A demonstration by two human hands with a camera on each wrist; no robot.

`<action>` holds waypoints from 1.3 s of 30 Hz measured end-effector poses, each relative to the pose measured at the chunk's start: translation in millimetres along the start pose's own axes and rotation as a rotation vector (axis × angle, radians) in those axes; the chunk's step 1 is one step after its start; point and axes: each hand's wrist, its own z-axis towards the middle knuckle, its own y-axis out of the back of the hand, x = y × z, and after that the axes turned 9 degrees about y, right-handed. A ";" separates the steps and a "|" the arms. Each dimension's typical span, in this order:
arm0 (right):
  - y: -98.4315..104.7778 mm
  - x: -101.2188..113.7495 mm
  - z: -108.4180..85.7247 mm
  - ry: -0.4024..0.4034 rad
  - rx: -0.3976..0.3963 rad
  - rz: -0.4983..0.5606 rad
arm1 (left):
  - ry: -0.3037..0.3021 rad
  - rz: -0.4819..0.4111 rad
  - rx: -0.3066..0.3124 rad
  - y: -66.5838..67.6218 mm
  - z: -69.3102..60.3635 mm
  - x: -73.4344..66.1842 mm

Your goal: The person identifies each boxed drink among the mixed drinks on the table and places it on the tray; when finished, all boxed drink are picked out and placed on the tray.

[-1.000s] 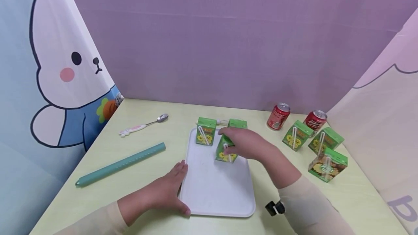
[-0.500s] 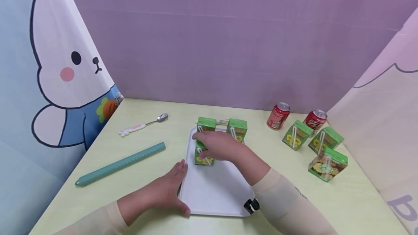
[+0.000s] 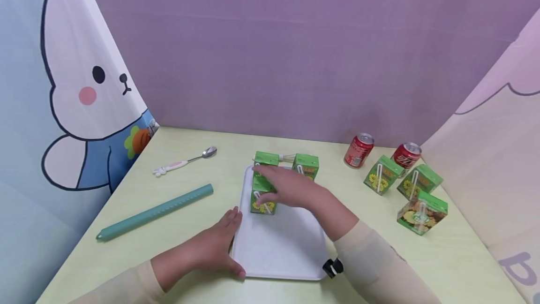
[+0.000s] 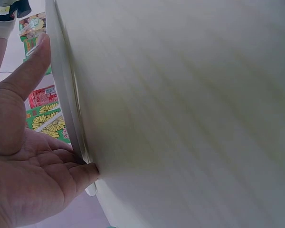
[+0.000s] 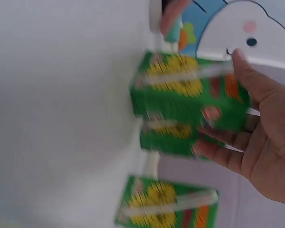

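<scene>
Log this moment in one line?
right hand: around front juice box on tray | left hand: at tray's left edge | red cans: back right

On my monitor I record green cartons [image 3: 262,186] printed with yellow flowers and a white tray [image 3: 282,247] at six o'clock; red cans [image 3: 359,150] at three; a teal rod [image 3: 155,212] at eight; a purple backdrop [image 3: 270,60] at twelve; a blue curtain [image 3: 21,154], white rabbit pattern, at nine.

A tray [image 3: 278,252], spoon [image 3: 185,162], green rod [image 3: 156,213], whisk [image 3: 288,157], two cans [image 3: 359,151] and three cartons [image 3: 422,213] are borne by the yellow table [image 3: 455,266].
</scene>
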 end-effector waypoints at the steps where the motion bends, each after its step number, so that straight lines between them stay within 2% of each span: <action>1: 4.3 -4.1 -4.6 -0.011 -0.019 0.014 | -0.001 0.000 -0.001 0.0 -0.1 0.1; 6: 34.5 -31.4 -34.6 -0.084 -0.114 0.029 | 0.000 0.007 -0.005 0.5 0.4 -0.1; 12: 62.6 -74.6 -72.3 -0.216 -0.184 -0.016 | 0.007 0.001 -0.002 -0.4 1.4 1.6; 20: 83.5 -130.0 -120.7 -0.365 -0.195 -0.044 | 0.011 -0.003 0.002 -1.2 -0.6 1.6; 24: 83.8 -152.8 -138.7 -0.423 -0.187 -0.047 | 0.010 -0.005 0.003 -0.6 -1.5 0.7; 29: 74.9 -174.1 -150.3 -0.513 -0.165 -0.015 | 0.010 -0.005 0.005 -0.7 -1.7 0.4; 35: 66.0 -189.7 -158.3 -0.592 -0.119 -0.005 | -0.002 0.000 0.002 -0.6 -1.6 0.1; 39: 61.9 -198.2 -162.9 -0.661 -0.064 0.066 | -0.003 0.005 0.003 -0.6 -1.1 -0.5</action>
